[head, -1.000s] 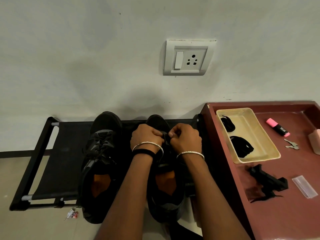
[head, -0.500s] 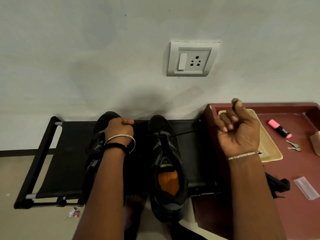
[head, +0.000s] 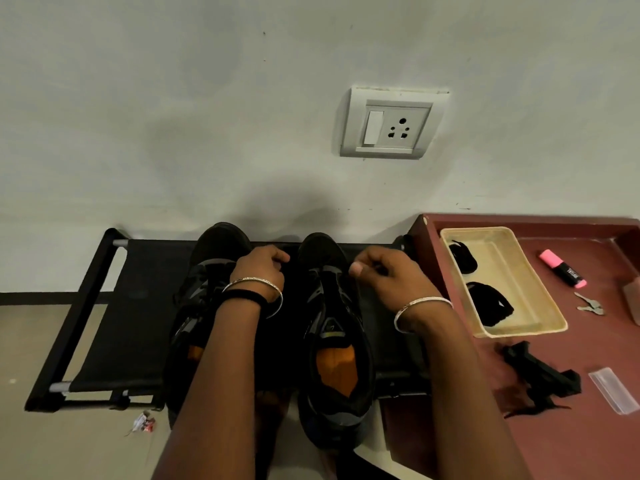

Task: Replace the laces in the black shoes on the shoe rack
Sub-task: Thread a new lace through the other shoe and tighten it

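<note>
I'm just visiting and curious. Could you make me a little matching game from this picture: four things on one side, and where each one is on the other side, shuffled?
Things
1. pink highlighter pen
2. cream rectangular plastic tray
3. white wall socket plate
4. right black shoe with orange insole

Places
A. on the black fabric shoe rack
B. on the grey wall
C. lying on the maroon table, right of the tray
D. on the maroon table, holding black bundles

Pairs: 1-C, 2-D, 3-B, 4-A
</note>
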